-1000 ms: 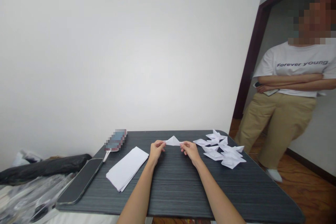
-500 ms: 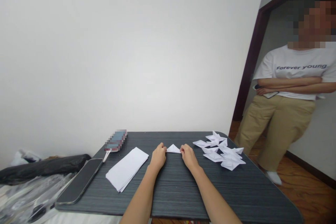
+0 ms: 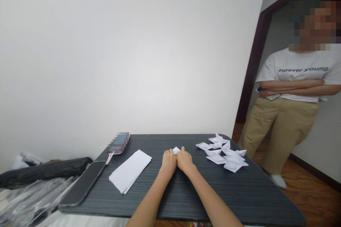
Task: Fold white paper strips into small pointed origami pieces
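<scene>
A small piece of white folded paper (image 3: 176, 150) lies on the dark table in front of me, only its pointed top showing between my hands. My left hand (image 3: 169, 161) is closed over the paper's left side, fingers bent down. Right beside it, my right hand (image 3: 184, 159) is closed on the other side, with one finger pointing forward. The two hands touch or nearly touch and cover most of the paper. To the right sits a cluster of several folded paper boats (image 3: 223, 152). A stack of white paper sheets (image 3: 130, 171) rests to the left.
On the table's (image 3: 186, 202) left edge lies a black phone (image 3: 82, 184), and behind it a blurred-out device (image 3: 119, 143) with a white cable. A person in a white T-shirt (image 3: 301, 72) stands at the right with arms crossed. Plastic-wrapped items (image 3: 34, 195) lie at the left.
My hands have moved inward from the two ends of the folded paper to its middle, now side by side and hiding most of it. The view has shifted slightly.
</scene>
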The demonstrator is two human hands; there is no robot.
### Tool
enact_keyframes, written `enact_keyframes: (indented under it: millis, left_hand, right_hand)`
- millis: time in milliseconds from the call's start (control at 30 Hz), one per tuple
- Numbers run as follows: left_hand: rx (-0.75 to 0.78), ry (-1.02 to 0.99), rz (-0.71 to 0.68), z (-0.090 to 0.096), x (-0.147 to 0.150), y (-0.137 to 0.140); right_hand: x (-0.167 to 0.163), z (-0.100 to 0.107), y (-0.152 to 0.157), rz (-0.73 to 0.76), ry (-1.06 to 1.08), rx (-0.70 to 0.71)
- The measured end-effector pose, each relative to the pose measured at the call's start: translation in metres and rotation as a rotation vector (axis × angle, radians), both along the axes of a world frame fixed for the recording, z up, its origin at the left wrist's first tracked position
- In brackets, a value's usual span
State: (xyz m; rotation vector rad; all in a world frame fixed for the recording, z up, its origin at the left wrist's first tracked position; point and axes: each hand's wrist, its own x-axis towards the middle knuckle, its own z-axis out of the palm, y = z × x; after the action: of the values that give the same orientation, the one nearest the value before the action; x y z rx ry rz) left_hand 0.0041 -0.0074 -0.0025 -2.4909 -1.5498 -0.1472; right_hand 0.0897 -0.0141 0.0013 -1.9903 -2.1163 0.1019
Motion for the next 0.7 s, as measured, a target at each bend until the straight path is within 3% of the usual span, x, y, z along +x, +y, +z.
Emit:
enact_keyframes:
  millis: [400,533,700]
  left_hand:
    - [-0.192,-0.120,-0.033,0.019,0.000,0.039]
    - [-0.134,-0.147,-0.048,0.017,-0.001,0.038]
    - [-0.094,-0.174,-0.051,0.006,-0.015,0.029]
  right_hand:
    - [0.027,0.027,0.057,0.090,0.207,-0.468]
    - [0.029,0.026,0.053,0.116,0.204,-0.418]
    - [0.019,0.008,0.030,0.070,0.161,-0.153]
